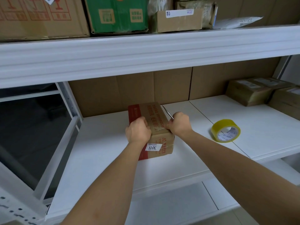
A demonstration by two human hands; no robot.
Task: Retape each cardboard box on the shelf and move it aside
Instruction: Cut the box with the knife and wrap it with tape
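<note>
Fingers (142,122) of the left hand (138,131) curled over the top left edge of the cardboard box (155,127), gripping it on the white shelf (178,159). Fingers of the right hand (178,124) closed round a thin metal blade (167,112), its tip pointing away along the box's top right edge. Off to the right of those fingers, well apart, a roll of yellow tape (225,129); beyond it, taped parcels (253,91).

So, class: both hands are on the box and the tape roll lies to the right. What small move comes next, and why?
Probably draw the thin blade in the right hand along the top seam of the box, while the left hand steadies it; the tape roll lies untouched.
</note>
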